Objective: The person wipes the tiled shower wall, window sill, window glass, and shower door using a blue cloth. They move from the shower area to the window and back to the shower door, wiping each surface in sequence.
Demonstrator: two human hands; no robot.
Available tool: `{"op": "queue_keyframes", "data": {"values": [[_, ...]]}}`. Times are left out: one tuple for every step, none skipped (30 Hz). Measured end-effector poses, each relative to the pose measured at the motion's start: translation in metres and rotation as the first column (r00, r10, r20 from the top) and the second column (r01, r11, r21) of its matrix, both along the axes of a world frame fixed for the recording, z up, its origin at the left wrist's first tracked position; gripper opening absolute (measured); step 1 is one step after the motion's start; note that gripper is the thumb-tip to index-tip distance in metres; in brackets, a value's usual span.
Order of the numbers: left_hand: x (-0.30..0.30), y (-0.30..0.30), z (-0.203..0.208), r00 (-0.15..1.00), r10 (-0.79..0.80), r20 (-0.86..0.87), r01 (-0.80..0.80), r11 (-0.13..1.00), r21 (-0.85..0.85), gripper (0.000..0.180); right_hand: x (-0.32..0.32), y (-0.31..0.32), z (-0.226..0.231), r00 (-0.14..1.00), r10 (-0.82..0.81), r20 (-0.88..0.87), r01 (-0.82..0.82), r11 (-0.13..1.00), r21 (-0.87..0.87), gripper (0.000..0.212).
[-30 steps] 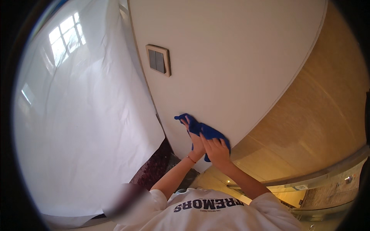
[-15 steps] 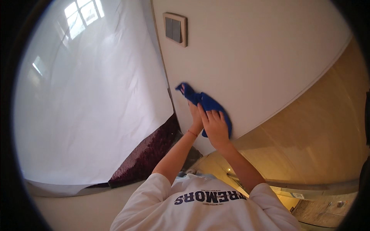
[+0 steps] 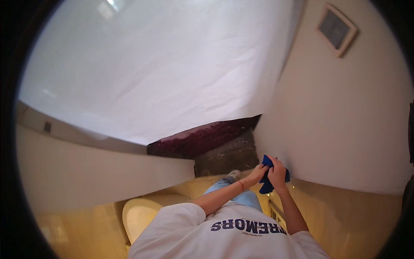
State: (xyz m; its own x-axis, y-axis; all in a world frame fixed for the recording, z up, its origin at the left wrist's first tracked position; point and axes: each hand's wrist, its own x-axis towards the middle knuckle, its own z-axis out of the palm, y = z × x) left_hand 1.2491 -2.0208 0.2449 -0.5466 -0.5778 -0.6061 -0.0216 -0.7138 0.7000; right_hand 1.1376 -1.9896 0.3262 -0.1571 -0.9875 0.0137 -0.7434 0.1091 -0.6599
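Observation:
A bunched blue cloth [image 3: 267, 187] hangs low in front of me, right of the middle. My left hand [image 3: 258, 172] grips its left side with bent fingers. From the right, my right hand [image 3: 277, 172] closes over its upper part, and some of the cloth shows beyond that hand. The two hands nearly meet. The white wall [image 3: 340, 125] is just behind and to the right of them; whether the cloth touches it, I cannot tell.
A wood-framed grey light switch [image 3: 337, 29] is on the right wall. A big white sheet [image 3: 164, 73] hangs ahead, with a dark red surface [image 3: 207, 138] below it. A dark stone threshold [image 3: 226, 157] crosses the floor. A pale rounded fixture [image 3: 140, 216] stands at lower left.
The view has swung left, so the switch now sits far to the right. Both hands have come down from the wall with the cloth, which was spread flat and is now bunched up.

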Motion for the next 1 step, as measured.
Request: {"op": "queue_keyframes", "data": {"values": [[0.0224,0.0011,-0.0019,0.989,-0.041,0.143,0.051,0.996,-0.071,0.033,0.005,-0.007,-0.0111,0.99,0.096,0.106,-0.102,0.993,0.056,0.051]]}}
